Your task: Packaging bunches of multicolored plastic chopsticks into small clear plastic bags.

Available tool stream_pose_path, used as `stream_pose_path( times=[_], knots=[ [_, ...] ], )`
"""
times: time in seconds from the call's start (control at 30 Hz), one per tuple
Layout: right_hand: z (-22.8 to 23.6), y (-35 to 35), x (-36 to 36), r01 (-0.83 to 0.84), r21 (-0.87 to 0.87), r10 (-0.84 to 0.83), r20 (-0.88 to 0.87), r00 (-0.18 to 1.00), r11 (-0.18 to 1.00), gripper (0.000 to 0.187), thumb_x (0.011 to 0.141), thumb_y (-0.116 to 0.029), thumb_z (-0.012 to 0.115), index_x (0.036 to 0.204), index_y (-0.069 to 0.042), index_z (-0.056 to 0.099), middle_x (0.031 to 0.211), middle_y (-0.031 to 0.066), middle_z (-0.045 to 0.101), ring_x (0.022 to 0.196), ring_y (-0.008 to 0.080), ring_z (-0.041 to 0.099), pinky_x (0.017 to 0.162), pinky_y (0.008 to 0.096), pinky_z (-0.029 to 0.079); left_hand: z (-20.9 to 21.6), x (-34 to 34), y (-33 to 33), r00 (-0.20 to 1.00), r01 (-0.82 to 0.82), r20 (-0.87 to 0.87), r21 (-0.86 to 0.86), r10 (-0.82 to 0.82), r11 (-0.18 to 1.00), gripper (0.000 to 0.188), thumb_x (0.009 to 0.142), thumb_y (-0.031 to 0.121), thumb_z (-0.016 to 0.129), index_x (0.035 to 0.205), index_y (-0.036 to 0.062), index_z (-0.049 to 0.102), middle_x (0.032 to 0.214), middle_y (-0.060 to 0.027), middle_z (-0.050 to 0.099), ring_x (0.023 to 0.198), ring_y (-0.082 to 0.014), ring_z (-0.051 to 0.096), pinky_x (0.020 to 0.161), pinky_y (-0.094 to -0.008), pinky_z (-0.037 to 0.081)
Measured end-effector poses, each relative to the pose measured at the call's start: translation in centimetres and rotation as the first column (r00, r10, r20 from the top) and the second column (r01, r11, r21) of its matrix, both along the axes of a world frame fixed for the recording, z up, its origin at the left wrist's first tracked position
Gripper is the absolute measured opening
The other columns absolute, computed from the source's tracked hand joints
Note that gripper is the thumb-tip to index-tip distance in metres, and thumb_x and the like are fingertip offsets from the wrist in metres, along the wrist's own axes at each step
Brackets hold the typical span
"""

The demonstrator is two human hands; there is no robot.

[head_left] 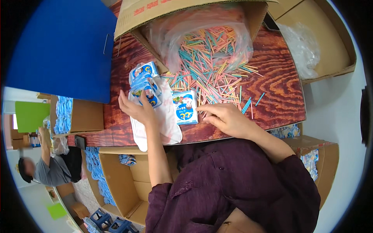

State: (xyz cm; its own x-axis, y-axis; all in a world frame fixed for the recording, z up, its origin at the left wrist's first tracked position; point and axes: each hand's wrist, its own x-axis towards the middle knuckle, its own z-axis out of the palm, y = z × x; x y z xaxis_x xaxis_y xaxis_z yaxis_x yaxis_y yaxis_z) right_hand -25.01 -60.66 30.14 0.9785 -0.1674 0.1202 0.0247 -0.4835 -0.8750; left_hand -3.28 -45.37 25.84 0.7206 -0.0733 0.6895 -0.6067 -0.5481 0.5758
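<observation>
While the left hand [139, 110] presses a fanned stack of small blue packets [144, 83] at nine o'clock, the right hand [226, 118], fingers loosely curled, gathers coloured sticks [211, 75] heaped at twelve o'clock; one flat packet [185, 107] lies between, most sticks apparently unpacked.

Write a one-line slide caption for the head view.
Left hand rests on a stack of small blue packets; right hand gathers coloured sticks beside a single packet on a wooden table.
</observation>
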Motion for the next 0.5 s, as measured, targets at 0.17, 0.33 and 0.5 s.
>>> stream_pose_path(
  times=[0.17, 0.33, 0.5],
  knots=[
    [0.4, -1.9, -1.2, 0.099, 0.010, -0.098, -0.107, 0.989, 0.995, 0.029, 0.085, -0.016, 0.059, 0.112, -0.007, 0.060, 0.071, 0.0164, 0.061, 0.068, 0.0298, 0.062, 0.062, 0.0398, 0.045, -0.3, -7.8, 0.1, 0.852, 0.523, -0.258, 0.388, -0.456, 0.759, 0.036, 0.072, 0.021, 0.074, 0.100, 0.0055, 0.057, 0.096, -0.0109, 0.056, 0.095, -0.0291, 0.050, 0.084, -0.0395, 0.035],
    [0.9, -1.9, 0.0, 0.013, 0.059, -0.007, -0.096, 0.995, 0.998, 0.025, 0.086, -0.017, 0.058, 0.109, -0.008, 0.062, 0.070, 0.0162, 0.061, 0.065, 0.0304, 0.062, 0.062, 0.0389, 0.046, -1.7, -8.3, 0.4, 0.838, 0.528, -0.361, 0.351, -0.409, 0.773, 0.022, 0.075, 0.017, 0.071, 0.091, 0.0090, 0.059, 0.088, -0.0077, 0.054, 0.088, -0.0276, 0.050, 0.085, -0.0383, 0.032],
    [-2.2, -2.5, 2.5, 0.086, 0.498, -0.050, -0.086, 0.995, 0.863, 0.027, 0.089, -0.021, 0.060, 0.108, -0.002, 0.061, 0.076, 0.0067, 0.065, 0.065, 0.0147, 0.061, 0.061, 0.0312, 0.046, -0.3, -8.4, 0.2, 0.871, 0.492, -0.173, 0.315, -0.461, 0.812, 0.011, 0.072, 0.012, 0.071, 0.077, 0.0088, 0.062, 0.084, -0.0055, 0.055, 0.086, -0.0248, 0.052, 0.081, -0.0366, 0.034]
  ],
)
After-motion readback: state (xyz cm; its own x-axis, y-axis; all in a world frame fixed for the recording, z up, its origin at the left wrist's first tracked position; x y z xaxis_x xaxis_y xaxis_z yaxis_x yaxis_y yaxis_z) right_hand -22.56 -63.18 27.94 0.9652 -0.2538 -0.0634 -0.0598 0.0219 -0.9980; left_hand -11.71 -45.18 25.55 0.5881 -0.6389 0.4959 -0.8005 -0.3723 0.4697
